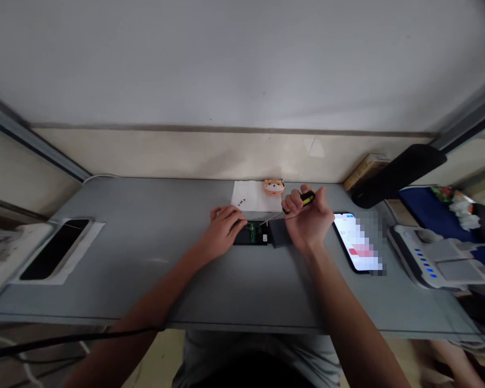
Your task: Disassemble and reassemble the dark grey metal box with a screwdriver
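A black device with a bare green circuit board (253, 231) lies near the middle of the grey desk. Over its left end rests my left hand (223, 229), fingers bent together on the device's edge. My right hand (309, 221) is wrapped round a black and yellow screwdriver (307, 198), whose thin shaft slants down left to the board. Under that hand's left side lies a dark flat cover (281, 234), right of the device. Several tiny dark screws (241, 202) sit on a white paper (250, 195) behind the board.
An orange animal-faced case (274, 187) stands on the paper's back right. A lit phone (358, 242) lies at right, near a power strip (432, 258). Further back are a black cylinder (400, 175) and a box (366, 170). Another phone (56, 249) lies at left; a black cable (73, 338) crosses the front.
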Demonstrator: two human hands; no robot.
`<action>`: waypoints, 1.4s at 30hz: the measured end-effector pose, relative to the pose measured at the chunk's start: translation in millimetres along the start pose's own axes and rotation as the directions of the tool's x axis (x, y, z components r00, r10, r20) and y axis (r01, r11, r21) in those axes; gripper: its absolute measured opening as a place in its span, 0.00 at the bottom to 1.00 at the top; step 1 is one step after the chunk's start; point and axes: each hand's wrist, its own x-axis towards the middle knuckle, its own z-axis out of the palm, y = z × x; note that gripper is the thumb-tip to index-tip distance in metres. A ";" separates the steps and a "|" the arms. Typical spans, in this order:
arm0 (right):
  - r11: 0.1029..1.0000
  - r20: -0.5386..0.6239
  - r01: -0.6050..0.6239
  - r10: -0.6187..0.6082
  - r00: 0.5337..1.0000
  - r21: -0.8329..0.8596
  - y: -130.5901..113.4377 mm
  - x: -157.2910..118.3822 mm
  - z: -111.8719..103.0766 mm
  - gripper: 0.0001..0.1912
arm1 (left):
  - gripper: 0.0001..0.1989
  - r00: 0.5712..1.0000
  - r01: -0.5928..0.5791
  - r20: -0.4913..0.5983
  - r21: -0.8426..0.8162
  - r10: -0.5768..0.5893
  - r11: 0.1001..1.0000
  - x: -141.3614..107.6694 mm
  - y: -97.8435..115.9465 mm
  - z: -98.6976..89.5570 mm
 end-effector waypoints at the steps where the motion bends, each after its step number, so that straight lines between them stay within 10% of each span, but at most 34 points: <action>1: 1.000 -0.011 -0.007 0.007 1.000 0.019 -1.4 1.6 -2.9 0.21 | 0.15 1.000 0.023 -0.005 0.021 -0.023 1.000 4.9 -2.3 -2.3; 13: 0.950 -0.148 -0.064 0.114 0.982 0.307 -10.0 12.2 -26.1 0.20 | 0.08 0.970 -0.100 0.238 0.247 0.040 0.964 104.9 4.0 10.2; 20: 0.982 -0.178 0.030 0.004 0.984 0.185 -25.1 10.8 -27.2 0.21 | 0.16 0.997 -0.015 0.076 0.140 0.005 0.990 62.3 -9.1 -12.7; 27: 0.988 0.181 0.075 -0.050 0.982 -0.134 18.4 -0.5 22.8 0.20 | 0.19 0.997 -0.014 0.080 -0.020 0.016 1.000 6.7 -38.9 -12.4; 33: 0.980 0.254 0.016 0.036 0.966 -0.199 62.0 8.2 49.0 0.23 | 0.17 0.995 -0.080 0.064 0.032 0.078 0.996 0.8 -32.0 -6.1; 42: 0.981 0.200 0.050 -0.012 0.980 -0.186 60.2 8.8 43.8 0.21 | 0.13 0.992 -0.088 0.090 0.040 0.084 0.995 -0.5 -20.8 -1.2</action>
